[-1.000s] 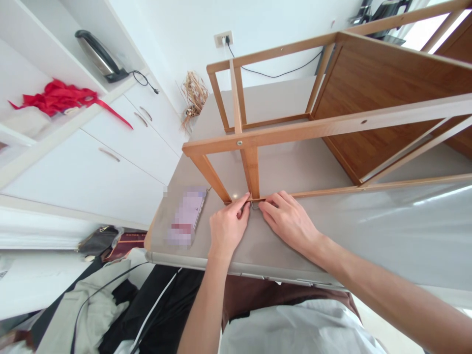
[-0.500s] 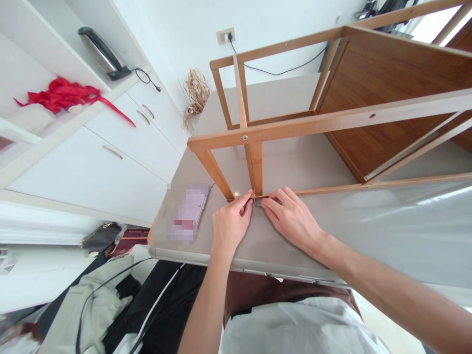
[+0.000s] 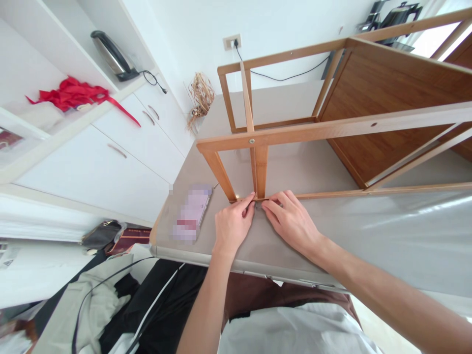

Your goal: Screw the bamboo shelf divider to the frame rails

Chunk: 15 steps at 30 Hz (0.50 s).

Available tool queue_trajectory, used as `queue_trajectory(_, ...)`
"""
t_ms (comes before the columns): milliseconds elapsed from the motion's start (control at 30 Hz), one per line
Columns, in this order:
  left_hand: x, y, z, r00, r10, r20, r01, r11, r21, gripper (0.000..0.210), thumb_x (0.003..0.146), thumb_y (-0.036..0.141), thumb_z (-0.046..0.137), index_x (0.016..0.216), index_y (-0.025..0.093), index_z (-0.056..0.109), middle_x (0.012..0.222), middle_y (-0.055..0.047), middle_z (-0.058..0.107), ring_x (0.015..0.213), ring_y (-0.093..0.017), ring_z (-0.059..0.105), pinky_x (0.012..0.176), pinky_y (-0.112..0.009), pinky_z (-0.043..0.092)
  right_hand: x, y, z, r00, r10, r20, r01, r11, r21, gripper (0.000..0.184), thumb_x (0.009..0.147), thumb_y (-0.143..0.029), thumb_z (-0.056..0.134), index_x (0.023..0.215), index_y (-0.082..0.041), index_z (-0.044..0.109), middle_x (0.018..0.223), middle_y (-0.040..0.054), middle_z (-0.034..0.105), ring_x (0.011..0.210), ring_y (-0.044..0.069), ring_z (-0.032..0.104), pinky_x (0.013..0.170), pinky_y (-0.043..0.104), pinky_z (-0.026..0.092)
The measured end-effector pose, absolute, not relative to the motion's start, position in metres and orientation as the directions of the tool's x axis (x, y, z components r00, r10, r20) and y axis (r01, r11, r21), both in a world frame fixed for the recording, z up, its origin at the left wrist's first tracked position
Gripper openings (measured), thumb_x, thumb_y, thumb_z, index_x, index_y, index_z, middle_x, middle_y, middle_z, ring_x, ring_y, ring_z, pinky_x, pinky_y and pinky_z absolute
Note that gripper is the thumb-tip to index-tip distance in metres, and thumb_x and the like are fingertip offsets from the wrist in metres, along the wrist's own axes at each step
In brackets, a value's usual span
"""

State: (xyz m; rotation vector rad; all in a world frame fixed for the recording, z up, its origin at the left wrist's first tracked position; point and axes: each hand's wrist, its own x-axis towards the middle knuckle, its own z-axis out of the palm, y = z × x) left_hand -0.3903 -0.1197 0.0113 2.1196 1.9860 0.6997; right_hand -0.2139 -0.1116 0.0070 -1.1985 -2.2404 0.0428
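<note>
A brown wooden frame (image 3: 262, 169), looking like an unassembled shelf or rack, lies on its side on the grey-topped table (image 3: 236, 265). At the foot of its upright, my left hand (image 3: 234, 223) is closed, index finger and thumb pressed against the bottom rail. My right hand (image 3: 293, 219) is on the other side of that joint, its fingers pinched around a thin bent metal rod that looks like a hex key (image 3: 258, 204). Only a bit of the rod shows between the fingertips. A bolt head (image 3: 251, 141) sits in the upper rail.
A blurred-out phone (image 3: 193, 211) rests left of my hands. A large wooden panel (image 3: 387, 98) slants inside the frame. White cabinets (image 3: 121, 142) stand at the left, with a kettle (image 3: 112, 56) and red ribbon (image 3: 72, 93). Dried plants (image 3: 201, 98) are behind the table.
The view has shifted slightly, so everything sits a little lower and further right. Both hands stay at the same joint; the metal rod shows less between them.
</note>
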Motion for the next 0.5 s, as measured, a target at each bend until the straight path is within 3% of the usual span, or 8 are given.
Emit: queue_trajectory(500,-0.389,-0.1203,0.0098,-0.013,0.975,0.223,0.895,-0.088,0.437,0.032,0.095,0.033,0.059,0.124,0.039,0.069,0.079,0.002,0.074,0.065,-0.011,0.062,0.06,-0.024,0.03,-0.2109,-0.1112,0.0038,-0.411,0.789,0.457,0.737,0.583,-0.342,0.018,0.098,-0.019,0.051,0.1,-0.018,0.069,0.096,0.0086,0.06,0.09,0.021,0.049,0.086,0.036,0.046)
